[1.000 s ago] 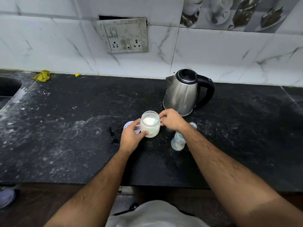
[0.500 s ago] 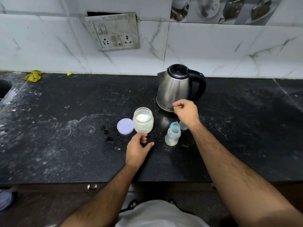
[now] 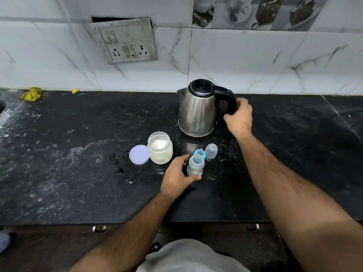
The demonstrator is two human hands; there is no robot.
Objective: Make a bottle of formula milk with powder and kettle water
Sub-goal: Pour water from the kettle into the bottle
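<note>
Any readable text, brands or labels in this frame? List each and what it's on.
"MILTON": small dark print low on the kettle body, just legible.
Baby bottle: coloured print on its side, too blurred to read.
Powder jar: faint markings, unreadable.
Switchboard: no text legible.

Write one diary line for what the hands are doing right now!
step: pour water | left hand: holds bottle | right hand: grips kettle handle | kettle: on counter | powder jar: open

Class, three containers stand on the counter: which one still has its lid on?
The steel kettle: its black lid is shut. The powder jar and the baby bottle both stand open-topped.
</note>
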